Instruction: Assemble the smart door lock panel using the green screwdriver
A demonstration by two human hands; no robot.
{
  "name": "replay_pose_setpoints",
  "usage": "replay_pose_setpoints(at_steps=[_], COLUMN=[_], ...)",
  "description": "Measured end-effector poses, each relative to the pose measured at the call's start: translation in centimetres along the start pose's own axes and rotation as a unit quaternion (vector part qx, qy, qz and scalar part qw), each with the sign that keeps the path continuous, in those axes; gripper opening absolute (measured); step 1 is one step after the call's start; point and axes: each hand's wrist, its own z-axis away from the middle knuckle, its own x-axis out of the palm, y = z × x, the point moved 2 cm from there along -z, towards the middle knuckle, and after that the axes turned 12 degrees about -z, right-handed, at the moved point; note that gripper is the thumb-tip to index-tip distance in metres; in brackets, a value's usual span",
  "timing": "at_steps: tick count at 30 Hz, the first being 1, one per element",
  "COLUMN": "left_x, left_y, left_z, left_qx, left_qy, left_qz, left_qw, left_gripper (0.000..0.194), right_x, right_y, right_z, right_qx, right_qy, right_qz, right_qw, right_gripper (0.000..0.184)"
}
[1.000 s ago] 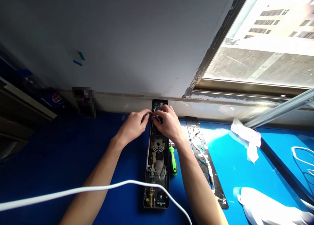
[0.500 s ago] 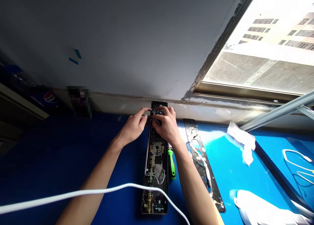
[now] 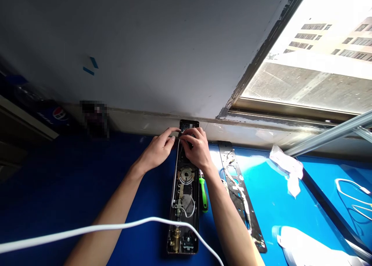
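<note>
A long black lock body [image 3: 184,204] lies open on the blue table [image 3: 72,188], its far end against the wall. Inside show a round metal part, thin wires and a brass piece near the close end. My left hand [image 3: 158,150] rests at the lock's upper left edge, fingers curled and pinching at something small I cannot make out. My right hand [image 3: 197,150] covers the upper part of the lock, fingers bent over a small dark part. A green-handled screwdriver [image 3: 203,194] lies just right of the lock, beside my right wrist.
A black metal plate [image 3: 242,198] with cut-outs lies right of the screwdriver. A white cable [image 3: 95,229] crosses the near foreground over the lock's lower end. Crumpled white paper [image 3: 286,167], white plastic [image 3: 308,250] and a wire loop [image 3: 351,196] sit at the right. A window is up right.
Both hands stay at the lock's far end with small finger shifts. The view has drifted slightly, so the lock sits a little lower and left.
</note>
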Motion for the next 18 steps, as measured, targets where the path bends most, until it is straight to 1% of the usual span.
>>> replay_pose_setpoints(at_steps=[4, 7, 11, 13, 16, 18], left_x=[-0.5, -0.9, -0.9, -0.8, -0.8, -1.2], left_y=[0.2, 0.5, 1.1, 1.3, 1.5, 1.6], left_z=[0.1, 0.3, 0.5, 0.5, 0.5, 0.6], left_qx=[-0.029, -0.039, -0.026, -0.021, -0.017, -0.012], left_qy=[-0.008, -0.015, -0.059, -0.083, -0.114, -0.127], left_qz=[0.019, 0.008, -0.051, -0.067, -0.044, -0.020], left_qw=[0.999, 0.999, 0.997, 0.994, 0.992, 0.992], left_gripper=[0.031, 0.027, 0.022, 0.025, 0.030, 0.033], right_x=[-0.3, -0.4, -0.4, -0.4, -0.6, -0.9], right_y=[0.1, 0.2, 0.4, 0.4, 0.1, -0.1], right_z=[0.0, 0.0, 0.0, 0.1, 0.1, 0.1], right_qx=[-0.002, -0.001, -0.001, -0.003, -0.006, -0.006], right_qy=[-0.007, -0.007, -0.001, -0.001, -0.010, -0.022], right_qz=[-0.018, -0.029, -0.044, -0.051, -0.058, -0.059], right_qw=[1.000, 1.000, 0.999, 0.999, 0.998, 0.998], right_gripper=[0.017, 0.018, 0.018, 0.018, 0.016, 0.014])
